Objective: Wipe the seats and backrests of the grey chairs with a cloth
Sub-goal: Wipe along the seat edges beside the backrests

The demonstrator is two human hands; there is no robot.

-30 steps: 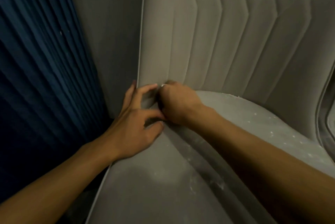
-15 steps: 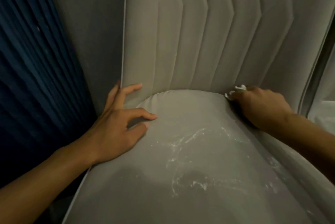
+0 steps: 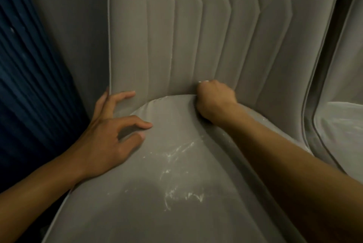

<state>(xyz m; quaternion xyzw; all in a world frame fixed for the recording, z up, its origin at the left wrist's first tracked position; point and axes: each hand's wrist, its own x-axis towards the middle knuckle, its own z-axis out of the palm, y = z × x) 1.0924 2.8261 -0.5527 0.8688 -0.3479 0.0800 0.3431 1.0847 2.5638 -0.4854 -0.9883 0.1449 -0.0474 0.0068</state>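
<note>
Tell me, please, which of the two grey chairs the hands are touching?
The centre chair: the left hand rests on its seat, the right hand presses the cloth into its crease. The chair at the right edge is untouched.

Grey chair, blue curtain

The chair (image 3: 176, 193) is plain grey with zigzag ribs up its backrest (image 3: 196, 36) and white smears across its seat; the curtain (image 3: 29, 85) is pleated dark blue.
</note>
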